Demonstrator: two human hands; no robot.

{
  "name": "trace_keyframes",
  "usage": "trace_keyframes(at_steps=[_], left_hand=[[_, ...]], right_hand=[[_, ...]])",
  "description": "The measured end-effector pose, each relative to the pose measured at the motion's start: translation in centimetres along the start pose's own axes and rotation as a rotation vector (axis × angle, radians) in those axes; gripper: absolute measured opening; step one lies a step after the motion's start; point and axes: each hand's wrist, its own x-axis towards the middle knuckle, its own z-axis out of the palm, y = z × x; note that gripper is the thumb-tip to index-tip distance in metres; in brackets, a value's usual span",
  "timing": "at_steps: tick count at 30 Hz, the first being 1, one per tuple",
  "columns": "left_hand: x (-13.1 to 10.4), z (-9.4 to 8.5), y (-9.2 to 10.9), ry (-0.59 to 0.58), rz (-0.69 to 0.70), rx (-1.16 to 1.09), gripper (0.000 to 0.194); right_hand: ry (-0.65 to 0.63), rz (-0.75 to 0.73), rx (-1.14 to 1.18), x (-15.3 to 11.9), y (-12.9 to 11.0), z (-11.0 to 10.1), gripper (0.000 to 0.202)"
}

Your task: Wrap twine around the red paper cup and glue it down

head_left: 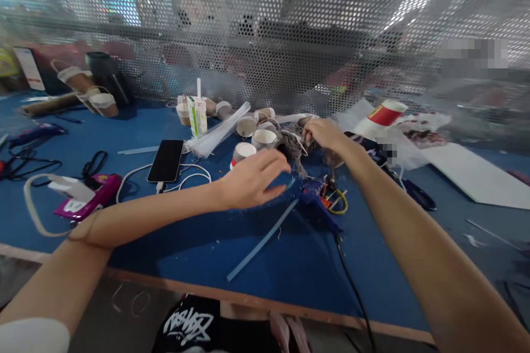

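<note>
My left hand (259, 176) hovers over the blue table, palm down, its fingers stretched out and the thumb apart; nothing shows in it. Just behind it stands a small paper cup (244, 151) with a red band. My right hand (325, 133) reaches into a pile of small cups, fingers bent and pressed together at a tangle of grey string (297, 149). What lies under those fingertips is partly hidden. Between my arms lies a blue glue gun (318, 204), and a long clear glue stick (263, 242) points from it toward the front edge.
A phone (165, 161) with a white cable lies left of the pile, near a drink carton (197, 116) and a bundle of clear sticks (219, 132). Further left is a magenta power strip (89, 198). Perforated metal panel (265, 55) closes off the back. White board (480, 176) lies right.
</note>
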Motion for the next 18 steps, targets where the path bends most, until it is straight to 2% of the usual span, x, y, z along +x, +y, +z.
trace_keyframes(at_steps=[1, 3, 8, 13, 18], left_hand=[[0.9, -0.1, -0.2, 0.065, -0.042, 0.004, 0.017], [2.8, -0.1, -1.0, 0.117, -0.118, 0.02, 0.026], [7.5, 1.7, -3.2, 0.108, -0.281, -0.03, 0.04], [13.3, 3.5, -3.5, 0.194, -0.433, -0.052, 0.053], [17.6, 3.7, -3.7, 0.11, -0.563, -0.14, 0.054]], right_hand=[[0.025, 0.024, 0.037, -0.2, 0.0, -0.5, 0.033], [0.082, 0.087, 0.121, -0.6, -0.4, -1.5, 0.023], [0.282, 0.168, 0.318, -1.0, -1.7, -4.1, 0.031], [0.374, 0.191, 0.556, -0.3, -3.1, -6.9, 0.027], [0.442, 0.246, 0.769, 0.2, -4.6, -9.4, 0.027]])
